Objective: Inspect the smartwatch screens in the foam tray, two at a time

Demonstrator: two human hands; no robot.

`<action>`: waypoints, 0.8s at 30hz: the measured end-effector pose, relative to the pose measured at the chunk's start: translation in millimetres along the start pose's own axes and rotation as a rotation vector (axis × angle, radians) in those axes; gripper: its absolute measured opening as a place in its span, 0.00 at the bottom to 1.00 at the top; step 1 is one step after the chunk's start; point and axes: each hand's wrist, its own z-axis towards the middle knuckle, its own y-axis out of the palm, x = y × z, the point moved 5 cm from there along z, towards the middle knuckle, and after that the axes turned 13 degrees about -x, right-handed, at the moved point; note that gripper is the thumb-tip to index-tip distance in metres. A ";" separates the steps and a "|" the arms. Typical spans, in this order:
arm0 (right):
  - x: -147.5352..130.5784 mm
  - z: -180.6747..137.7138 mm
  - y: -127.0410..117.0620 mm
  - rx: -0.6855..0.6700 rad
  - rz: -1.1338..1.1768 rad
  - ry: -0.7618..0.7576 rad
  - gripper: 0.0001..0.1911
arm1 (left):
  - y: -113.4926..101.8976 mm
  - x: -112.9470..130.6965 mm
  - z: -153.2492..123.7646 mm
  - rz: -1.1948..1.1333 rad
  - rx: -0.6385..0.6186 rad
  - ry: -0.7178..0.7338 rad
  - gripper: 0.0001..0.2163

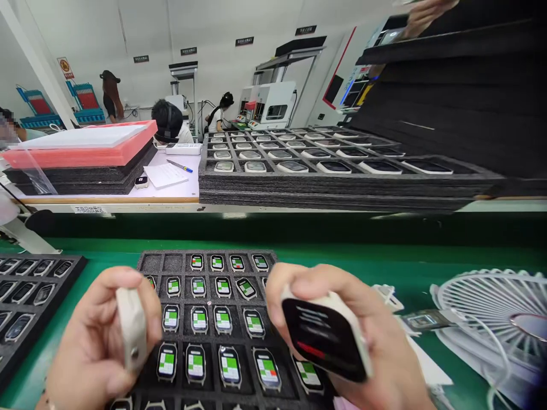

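Observation:
My left hand (pixel 106 336) is closed around a pale watch case (pixel 131 327), turned edge-on so its side button shows and its screen does not. In my right hand (pixel 350 319) is another watch case (pixel 327 336), held by its edges. Its dark screen faces me with blurred white lines and a red strip. Both hands are raised over a black foam tray (pixel 209 304). Rows of watch cases sit in its compartments, such as one lit watch case (pixel 229 365) with white and green blocks. Two compartments at its far left corner hold no watch.
A second foam tray (pixel 43 310) of dark watches lies left. A white fan (pixel 504 319) and cables stand right. On the shelf ahead are stacked watch trays (pixel 333 185), a pink foam block (pixel 85 145), a pen (pixel 179 165) and paper (pixel 166 176). People sit beyond.

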 end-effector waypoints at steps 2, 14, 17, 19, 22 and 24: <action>19.7 5.0 -3.0 -0.045 0.162 0.072 0.24 | -8.3 -10.8 13.1 -0.030 -0.047 0.035 0.23; 94.9 34.3 -7.4 0.077 0.689 0.365 0.28 | -25.7 -67.5 55.3 0.023 0.110 -0.127 0.27; 105.2 37.0 -12.3 0.113 0.720 0.390 0.24 | -26.7 -70.8 60.3 0.024 0.113 -0.149 0.28; 103.5 38.8 -14.9 0.128 0.704 0.394 0.22 | -25.9 -67.0 60.3 -0.004 0.119 -0.160 0.26; 79.5 35.1 -19.1 0.159 0.578 0.329 0.20 | -25.2 -50.5 44.7 -0.030 0.155 -0.116 0.20; 49.8 21.1 -22.7 0.251 0.377 0.223 0.20 | -26.9 -40.4 21.0 0.009 0.176 -0.095 0.17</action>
